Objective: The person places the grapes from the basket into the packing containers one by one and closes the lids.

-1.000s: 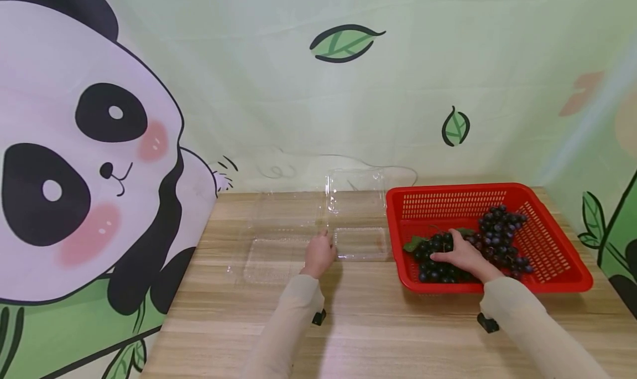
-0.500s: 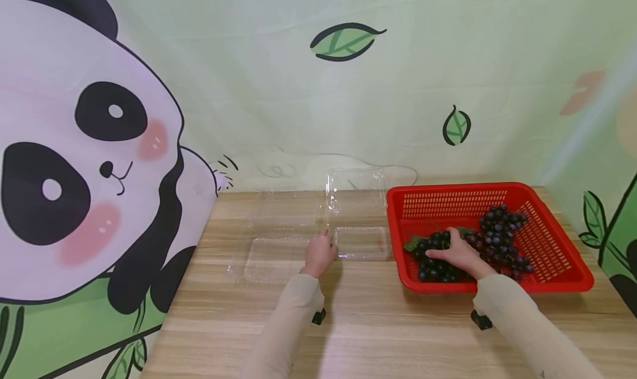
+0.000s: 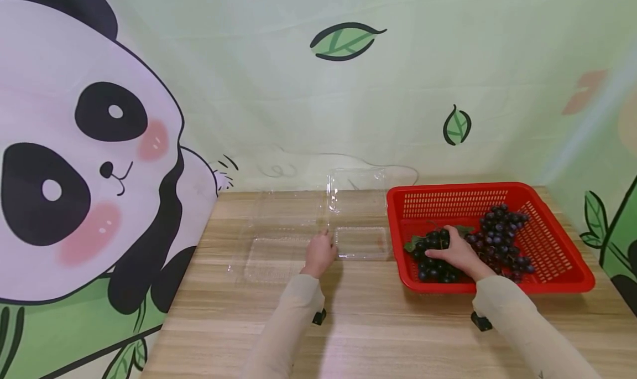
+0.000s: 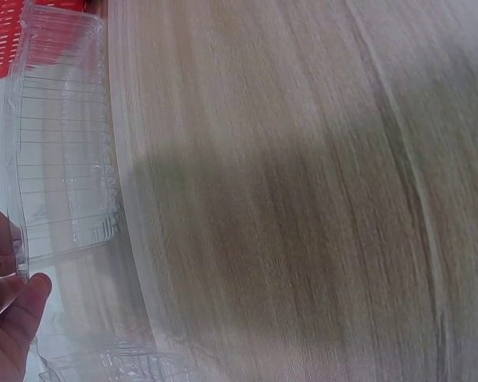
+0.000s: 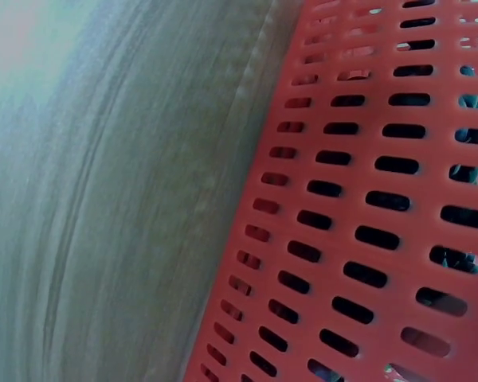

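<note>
In the head view my left hand [image 3: 320, 255] is at the near-left corner of a clear plastic clamshell box [image 3: 360, 256] with its lid raised behind it. The left wrist view shows thumb and fingers pinching the rim of that clear box [image 4: 68, 159]. A second open clear clamshell box [image 3: 276, 279] lies to the left. My right hand [image 3: 459, 254] reaches into a red plastic basket [image 3: 502, 286], thumb and fingers spread round a bunch of black grapes [image 3: 433, 260] with a green leaf. Its fingertips are hidden among the grapes. Only the slotted basket wall [image 5: 366, 199] shows in the right wrist view.
Further right in the basket lie more dark purple grapes [image 3: 500, 229]. The wooden table [image 3: 378, 329] carries everything, and a printed cloth backdrop [image 3: 278, 102] with a panda rises behind it.
My right hand has shifted slightly left over the black grapes, and its sleeve has moved left with it. The left hand keeps its place at the clear box.
</note>
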{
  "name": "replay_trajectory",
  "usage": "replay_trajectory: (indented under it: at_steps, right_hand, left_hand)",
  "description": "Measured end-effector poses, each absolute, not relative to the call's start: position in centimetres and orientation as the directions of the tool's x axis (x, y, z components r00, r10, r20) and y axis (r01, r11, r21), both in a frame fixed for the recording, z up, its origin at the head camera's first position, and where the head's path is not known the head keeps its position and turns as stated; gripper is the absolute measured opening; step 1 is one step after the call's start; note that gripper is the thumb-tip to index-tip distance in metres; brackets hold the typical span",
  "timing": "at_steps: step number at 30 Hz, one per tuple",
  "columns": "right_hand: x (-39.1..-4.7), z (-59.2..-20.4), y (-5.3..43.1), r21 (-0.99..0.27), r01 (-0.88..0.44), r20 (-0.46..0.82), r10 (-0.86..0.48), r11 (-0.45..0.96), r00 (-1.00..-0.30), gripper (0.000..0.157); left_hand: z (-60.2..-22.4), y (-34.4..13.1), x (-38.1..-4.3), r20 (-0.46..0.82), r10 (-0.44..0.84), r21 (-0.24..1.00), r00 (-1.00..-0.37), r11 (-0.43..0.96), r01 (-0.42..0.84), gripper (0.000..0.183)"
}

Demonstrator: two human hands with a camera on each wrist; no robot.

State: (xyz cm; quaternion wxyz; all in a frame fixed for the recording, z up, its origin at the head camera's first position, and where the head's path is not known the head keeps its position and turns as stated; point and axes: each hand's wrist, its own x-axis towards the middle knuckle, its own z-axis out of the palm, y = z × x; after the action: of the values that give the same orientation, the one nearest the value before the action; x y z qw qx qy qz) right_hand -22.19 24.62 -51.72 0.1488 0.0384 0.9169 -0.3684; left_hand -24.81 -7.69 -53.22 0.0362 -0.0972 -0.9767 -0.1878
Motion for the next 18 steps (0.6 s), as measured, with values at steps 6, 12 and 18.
replay_trajectory:
  at_steps: [6,12,18]
  right_hand:
    - [-22.09,-51.61,24.69,-0.658,0.175,-0.298,-0.040,0.733,-0.954,0.097]
    - [-22.11,-51.64,24.66,-0.651,0.167,-0.291,-0.040,0.740,-0.956,0.097]
    - [-22.23,-51.79,24.73,-0.644,0.164,-0.290,-0.040,0.747,-0.956,0.096]
  left_hand:
    - [-53.40,-7.71,-24.94,0.105,0.179,0.354,-0.978,0.913,0.205,0.009]
    - [-53.52,-7.72,-25.03,0.086,0.175,0.359,-0.981,0.913,0.195,0.018]
    - [-53.34,-7.71,-24.94,0.087,0.175,0.344,-0.981,0.919,0.194,0.016]
